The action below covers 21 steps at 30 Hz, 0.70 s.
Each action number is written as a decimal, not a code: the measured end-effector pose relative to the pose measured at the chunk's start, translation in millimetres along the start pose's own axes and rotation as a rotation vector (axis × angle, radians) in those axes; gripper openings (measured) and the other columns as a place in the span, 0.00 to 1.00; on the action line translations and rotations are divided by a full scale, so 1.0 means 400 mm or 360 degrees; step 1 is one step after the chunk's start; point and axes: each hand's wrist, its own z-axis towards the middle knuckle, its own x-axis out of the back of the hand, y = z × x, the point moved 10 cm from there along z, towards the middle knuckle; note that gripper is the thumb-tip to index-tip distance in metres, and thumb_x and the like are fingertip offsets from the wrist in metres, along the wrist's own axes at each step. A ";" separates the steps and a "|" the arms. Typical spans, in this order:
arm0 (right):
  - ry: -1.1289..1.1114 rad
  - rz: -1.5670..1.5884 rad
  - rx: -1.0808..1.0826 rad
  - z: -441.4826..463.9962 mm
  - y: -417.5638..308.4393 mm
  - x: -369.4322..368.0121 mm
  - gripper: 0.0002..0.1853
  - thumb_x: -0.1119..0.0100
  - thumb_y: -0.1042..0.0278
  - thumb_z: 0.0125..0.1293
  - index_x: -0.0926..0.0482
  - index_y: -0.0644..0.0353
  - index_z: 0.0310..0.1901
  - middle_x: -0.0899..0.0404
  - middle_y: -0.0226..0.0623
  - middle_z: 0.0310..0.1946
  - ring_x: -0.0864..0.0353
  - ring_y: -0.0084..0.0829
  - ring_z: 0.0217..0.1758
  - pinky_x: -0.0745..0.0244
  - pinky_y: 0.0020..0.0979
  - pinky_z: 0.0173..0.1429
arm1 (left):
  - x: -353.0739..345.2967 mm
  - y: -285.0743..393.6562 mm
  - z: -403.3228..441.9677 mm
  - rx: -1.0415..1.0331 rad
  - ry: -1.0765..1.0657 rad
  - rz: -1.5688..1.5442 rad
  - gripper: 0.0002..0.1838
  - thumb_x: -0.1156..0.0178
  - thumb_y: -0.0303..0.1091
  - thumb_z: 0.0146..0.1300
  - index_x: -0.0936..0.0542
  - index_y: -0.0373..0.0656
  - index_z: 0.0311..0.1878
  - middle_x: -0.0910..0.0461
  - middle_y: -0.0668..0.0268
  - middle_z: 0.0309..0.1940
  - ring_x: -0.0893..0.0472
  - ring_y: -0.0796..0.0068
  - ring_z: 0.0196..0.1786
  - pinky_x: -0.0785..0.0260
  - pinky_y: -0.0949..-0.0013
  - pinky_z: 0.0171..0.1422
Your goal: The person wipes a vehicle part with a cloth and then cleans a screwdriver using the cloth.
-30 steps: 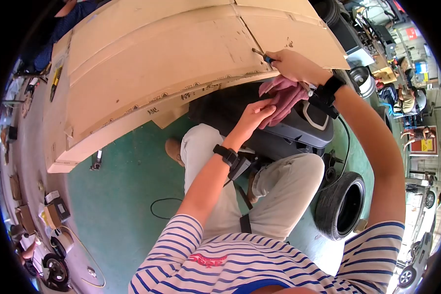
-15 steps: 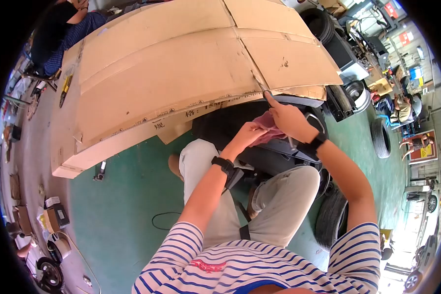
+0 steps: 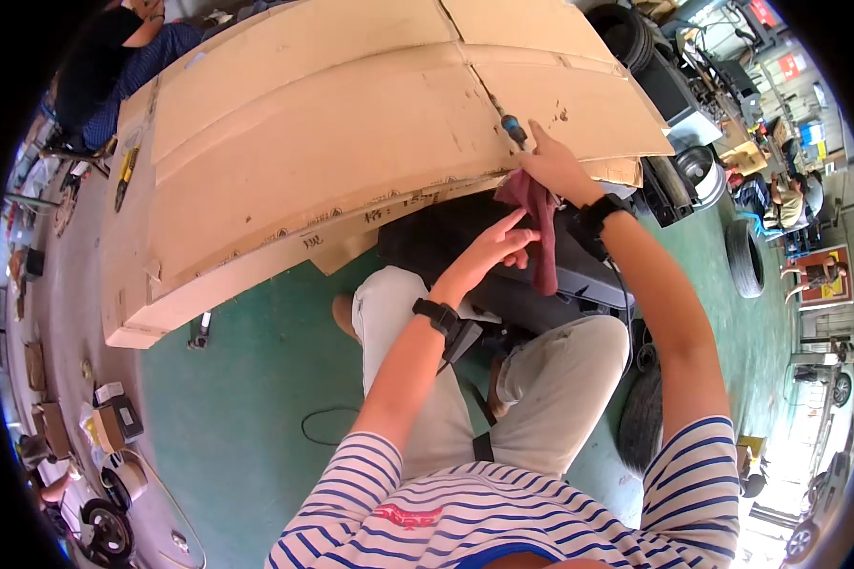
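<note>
In the head view, the left hand (image 3: 487, 254) is held low on the near side of the cardboard-covered surface (image 3: 332, 133), its fingers loosely spread, the index finger stretched towards the dusky red cloth (image 3: 545, 242). The fingertips overlap the cloth's left side; whether they press on it cannot be told. The right hand (image 3: 562, 173) is farther off and to the right, over the near edge of the surface, its index finger straight and pointing to the far side. Its other fingers are mostly hidden, so their grip cannot be made out. The cloth hangs from just under this hand, in front of a black case (image 3: 429, 235). A blue-handled tool (image 3: 513, 130) lies just left of the right index finger, its tip pointing far and left along a dark seam in the cardboard. At the surface's left end lies a yellow-and-black tool (image 3: 125, 178). A tyre (image 3: 640, 422) rests on the green floor (image 3: 247, 398) to the near right. Another person (image 3: 100, 66) sits at the far left.
</note>
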 end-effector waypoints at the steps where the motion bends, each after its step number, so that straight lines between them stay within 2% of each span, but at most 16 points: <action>1: 0.0019 -0.0047 -0.0012 0.008 0.013 -0.015 0.32 0.53 0.60 0.57 0.40 0.73 0.61 0.24 0.65 0.37 0.25 0.61 0.44 0.32 0.47 0.50 | 0.004 0.001 0.005 -0.0006 0.0000 0.0008 0.43 0.44 0.47 0.64 0.55 0.35 0.71 0.26 0.58 0.54 0.23 0.75 0.42 0.33 0.74 0.46; 3: -0.0087 -0.0071 -0.0002 0.020 0.029 -0.037 0.30 0.52 0.61 0.57 0.37 0.69 0.60 0.24 0.64 0.37 0.25 0.60 0.43 0.32 0.47 0.49 | 0.027 -0.016 0.011 0.0070 0.0146 0.0347 0.40 0.40 0.43 0.61 0.47 0.34 0.69 0.24 0.61 0.50 0.24 0.76 0.40 0.34 0.74 0.46; 4: -0.0203 -0.0097 -0.0002 0.019 0.032 -0.057 0.28 0.52 0.62 0.58 0.35 0.65 0.60 0.24 0.62 0.36 0.25 0.59 0.42 0.31 0.48 0.49 | 0.028 -0.021 0.014 0.0075 0.0147 0.0346 0.40 0.40 0.43 0.61 0.47 0.34 0.69 0.24 0.61 0.50 0.24 0.76 0.40 0.34 0.74 0.46; 5: -0.0207 -0.0095 -0.0007 0.012 0.038 -0.059 0.28 0.52 0.62 0.58 0.35 0.65 0.60 0.24 0.62 0.36 0.25 0.59 0.42 0.31 0.48 0.49 | 0.033 -0.008 0.018 -0.0042 0.0205 0.0325 0.38 0.38 0.41 0.60 0.44 0.34 0.67 0.23 0.62 0.45 0.24 0.77 0.40 0.34 0.75 0.47; 6: -0.0101 -0.0083 -0.0017 -0.001 0.019 -0.026 0.26 0.52 0.62 0.59 0.33 0.61 0.59 0.23 0.59 0.37 0.25 0.58 0.42 0.31 0.47 0.48 | 0.040 0.007 0.020 -0.0160 0.0262 0.0306 0.36 0.37 0.39 0.59 0.41 0.33 0.65 0.22 0.64 0.41 0.24 0.77 0.39 0.34 0.75 0.47; 7: 0.0007 -0.0068 -0.0033 -0.010 0.005 0.000 0.24 0.52 0.63 0.60 0.31 0.56 0.59 0.22 0.57 0.37 0.24 0.56 0.41 0.30 0.47 0.47 | 0.044 0.000 0.023 -0.0150 0.0256 0.0306 0.36 0.37 0.39 0.59 0.41 0.33 0.65 0.22 0.64 0.41 0.24 0.77 0.39 0.34 0.75 0.47; 9: 0.0013 -0.0096 -0.0052 -0.005 -0.005 -0.001 0.23 0.51 0.62 0.61 0.31 0.54 0.59 0.22 0.55 0.37 0.23 0.54 0.40 0.29 0.47 0.46 | 0.109 -0.018 0.014 -0.0086 0.0632 0.0499 0.29 0.37 0.38 0.58 0.33 0.35 0.60 0.22 0.64 0.37 0.24 0.78 0.39 0.33 0.75 0.46; 10: 0.0026 -0.0131 -0.0053 0.005 -0.007 0.000 0.23 0.51 0.62 0.62 0.31 0.51 0.60 0.21 0.53 0.37 0.22 0.53 0.40 0.29 0.47 0.45 | 0.117 -0.035 0.020 -0.0078 0.0624 0.0509 0.29 0.37 0.38 0.58 0.33 0.35 0.60 0.22 0.64 0.37 0.24 0.78 0.39 0.33 0.75 0.46; 11: 0.0120 -0.0171 0.0084 0.013 -0.011 -0.009 0.24 0.47 0.61 0.60 0.30 0.52 0.60 0.22 0.52 0.34 0.22 0.48 0.39 0.29 0.40 0.46 | 0.124 -0.046 0.024 -0.0073 0.0634 0.0722 0.25 0.37 0.37 0.58 0.29 0.36 0.56 0.22 0.65 0.34 0.24 0.78 0.38 0.33 0.74 0.45; 12: 0.0128 -0.0164 0.0078 0.021 -0.005 -0.017 0.24 0.47 0.61 0.60 0.30 0.52 0.60 0.22 0.52 0.34 0.22 0.48 0.39 0.29 0.40 0.46 | 0.126 -0.045 0.025 -0.0071 0.0644 0.0935 0.21 0.37 0.36 0.57 0.26 0.36 0.52 0.22 0.65 0.31 0.24 0.78 0.36 0.33 0.74 0.43; 13: 0.0158 -0.0138 0.0163 0.028 -0.013 -0.022 0.25 0.47 0.58 0.61 0.31 0.52 0.60 0.23 0.54 0.38 0.24 0.51 0.42 0.29 0.41 0.47 | 0.121 -0.102 0.036 0.0220 0.0476 0.0778 0.17 0.38 0.37 0.57 0.22 0.36 0.45 0.22 0.66 0.28 0.25 0.78 0.33 0.33 0.74 0.39; 15: 0.0192 -0.0109 0.0243 0.023 -0.019 -0.018 0.25 0.47 0.54 0.62 0.31 0.52 0.60 0.24 0.55 0.42 0.25 0.53 0.44 0.29 0.43 0.48 | 0.114 -0.084 0.032 0.0187 0.0483 0.0885 0.17 0.38 0.38 0.57 0.22 0.35 0.45 0.22 0.67 0.27 0.25 0.78 0.32 0.34 0.74 0.39; 17: 0.0208 -0.0107 0.0146 0.008 -0.006 0.001 0.29 0.47 0.47 0.62 0.31 0.57 0.60 0.27 0.55 0.43 0.26 0.52 0.45 0.29 0.40 0.49 | 0.106 -0.064 0.024 0.0155 0.0490 0.0983 0.17 0.39 0.39 0.58 0.22 0.34 0.44 0.22 0.68 0.25 0.25 0.78 0.31 0.34 0.74 0.39; 18: 0.0208 -0.0106 0.0139 0.001 0.007 0.005 0.29 0.47 0.47 0.62 0.31 0.57 0.60 0.27 0.55 0.43 0.26 0.52 0.45 0.29 0.40 0.49 | 0.103 -0.062 0.026 0.0129 0.0465 0.0922 0.17 0.40 0.39 0.58 0.22 0.34 0.44 0.22 0.67 0.27 0.25 0.78 0.32 0.35 0.75 0.40; 20: 0.0168 -0.0020 -0.0147 -0.018 0.091 0.018 0.31 0.47 0.43 0.62 0.29 0.62 0.57 0.25 0.55 0.41 0.25 0.49 0.44 0.29 0.38 0.49 | 0.093 -0.067 0.028 0.0113 0.0429 0.0861 0.18 0.41 0.40 0.58 0.21 0.33 0.43 0.21 0.67 0.29 0.25 0.79 0.33 0.35 0.75 0.41; 21: 0.0119 0.0101 -0.0212 -0.029 0.116 0.019 0.30 0.49 0.43 0.63 0.27 0.65 0.54 0.23 0.54 0.38 0.23 0.46 0.44 0.30 0.37 0.49 | 0.083 -0.054 0.029 -0.0007 0.0423 0.0805 0.18 0.41 0.39 0.58 0.21 0.33 0.43 0.21 0.67 0.31 0.26 0.79 0.35 0.35 0.75 0.42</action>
